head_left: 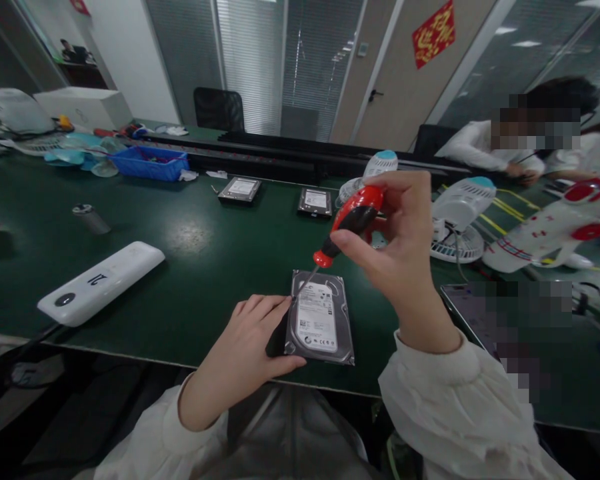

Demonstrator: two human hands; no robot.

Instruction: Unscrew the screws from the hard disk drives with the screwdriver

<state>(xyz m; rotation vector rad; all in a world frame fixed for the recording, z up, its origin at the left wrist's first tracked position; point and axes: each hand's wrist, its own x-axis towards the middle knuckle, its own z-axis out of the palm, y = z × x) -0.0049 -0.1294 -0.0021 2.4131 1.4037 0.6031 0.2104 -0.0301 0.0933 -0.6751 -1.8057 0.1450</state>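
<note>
A hard drive (319, 319) lies label up near the table's front edge. My left hand (247, 347) holds it along its left side, with the thumb at the near left corner and the fingertips by the far left edge. Wrapped around the handle of a red and black screwdriver (356, 217) is my right hand (405, 247), raised above the drive. The screwdriver tilts down to the left, and its tip meets the drive's left edge beside my left fingertips. Any screw under the tip is too small to make out.
Two more hard drives, one left (241, 189) and one right (315, 201), lie farther back. A white power bank (103, 283) and a metal cylinder (91, 219) are at left, a blue bin (150, 164) behind. Small fans (463, 220) and a tablet-like device (473, 313) stand right; a person sits beyond.
</note>
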